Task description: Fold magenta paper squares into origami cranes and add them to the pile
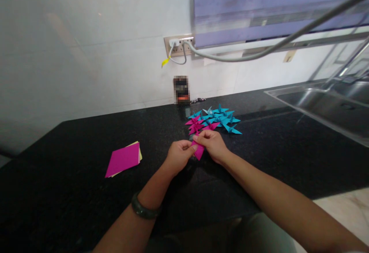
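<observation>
A partly folded piece of pink origami paper [198,153] is pinched between both hands, above the black counter. My left hand [179,155] grips its left side between thumb and fingers. On the upper right part, my right hand [212,143] has thumb and fingers closed. Just beyond the hands lie several pink paper cranes [196,125] and several blue paper cranes [220,119], with one paler crane [208,111] at the back. To the left rests a stack of square paper [123,160], pink on top with yellow edges showing beneath.
A pixelated upright object [181,90] stands by the wall, with a small beaded string [198,100] beside it. The metal sink [314,99] is at the right. A grey cable [245,58] runs from the wall socket [178,46] across the upper right.
</observation>
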Action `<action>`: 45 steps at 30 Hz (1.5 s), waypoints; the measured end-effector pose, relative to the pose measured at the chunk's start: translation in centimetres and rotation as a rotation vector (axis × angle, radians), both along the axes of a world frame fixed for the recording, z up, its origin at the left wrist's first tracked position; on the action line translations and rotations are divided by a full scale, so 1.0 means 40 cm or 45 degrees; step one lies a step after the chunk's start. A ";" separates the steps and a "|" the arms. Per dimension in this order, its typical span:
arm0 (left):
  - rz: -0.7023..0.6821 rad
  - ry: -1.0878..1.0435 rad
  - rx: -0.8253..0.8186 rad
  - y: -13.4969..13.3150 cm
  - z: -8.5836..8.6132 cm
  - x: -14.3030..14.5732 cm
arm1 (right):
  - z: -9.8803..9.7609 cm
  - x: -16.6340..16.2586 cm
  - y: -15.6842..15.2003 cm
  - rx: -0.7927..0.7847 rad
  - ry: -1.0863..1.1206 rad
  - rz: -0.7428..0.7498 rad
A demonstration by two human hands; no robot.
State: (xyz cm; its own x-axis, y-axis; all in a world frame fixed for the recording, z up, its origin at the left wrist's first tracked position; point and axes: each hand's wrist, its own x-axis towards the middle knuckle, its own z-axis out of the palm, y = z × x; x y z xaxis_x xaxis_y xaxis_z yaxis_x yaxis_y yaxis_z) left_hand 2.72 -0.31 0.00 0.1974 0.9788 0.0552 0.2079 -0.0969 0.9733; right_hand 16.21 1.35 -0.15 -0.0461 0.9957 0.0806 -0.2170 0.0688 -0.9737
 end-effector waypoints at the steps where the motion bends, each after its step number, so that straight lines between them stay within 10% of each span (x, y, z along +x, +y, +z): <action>1: 0.002 -0.039 -0.027 -0.002 0.001 0.003 | -0.001 0.002 0.001 -0.006 0.005 -0.018; 34: 0.229 -0.401 -0.268 0.010 0.003 0.002 | -0.040 0.019 0.025 0.399 -0.383 -0.080; 45: 0.144 -0.870 -0.411 0.004 -0.003 0.021 | -0.013 0.031 0.021 0.879 -0.956 -0.440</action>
